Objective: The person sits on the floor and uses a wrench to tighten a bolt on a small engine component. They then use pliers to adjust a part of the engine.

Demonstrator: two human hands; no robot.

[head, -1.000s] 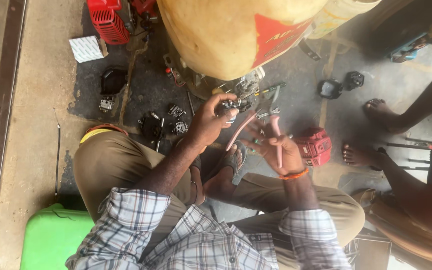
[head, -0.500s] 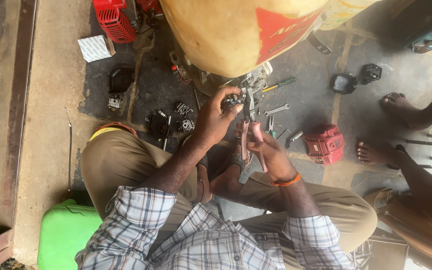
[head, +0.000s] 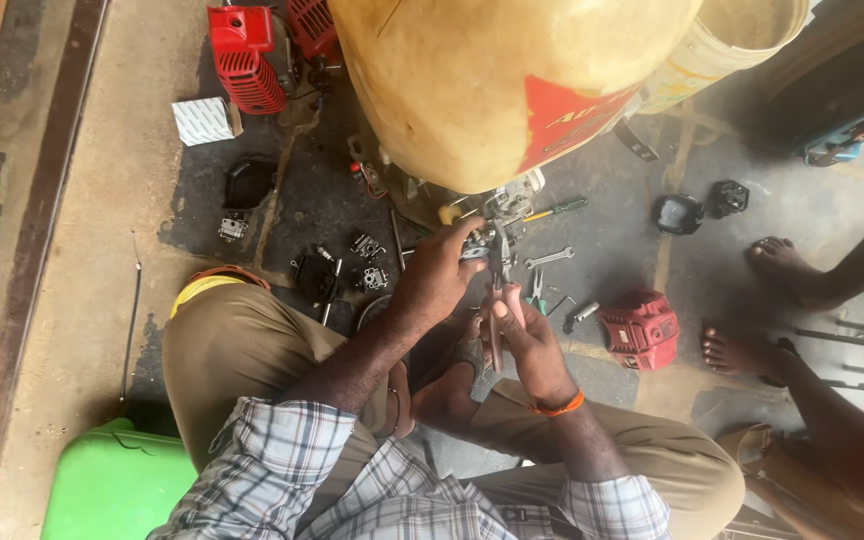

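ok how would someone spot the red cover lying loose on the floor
Start at the big yellow tank at the top and drop to the person's right hand working pliers. Just right of that hand, near a bare foot, lies the red cover. It is ribbed, and lies away from the red engine parts at top left.

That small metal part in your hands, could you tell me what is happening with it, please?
A person sits on the floor, legs folded. The left hand holds a small metal engine part up, while the right hand works a pair of pliers against it. Wrenches, small parts and a red engine cover lie on the oily floor. Another person's bare feet are nearby.
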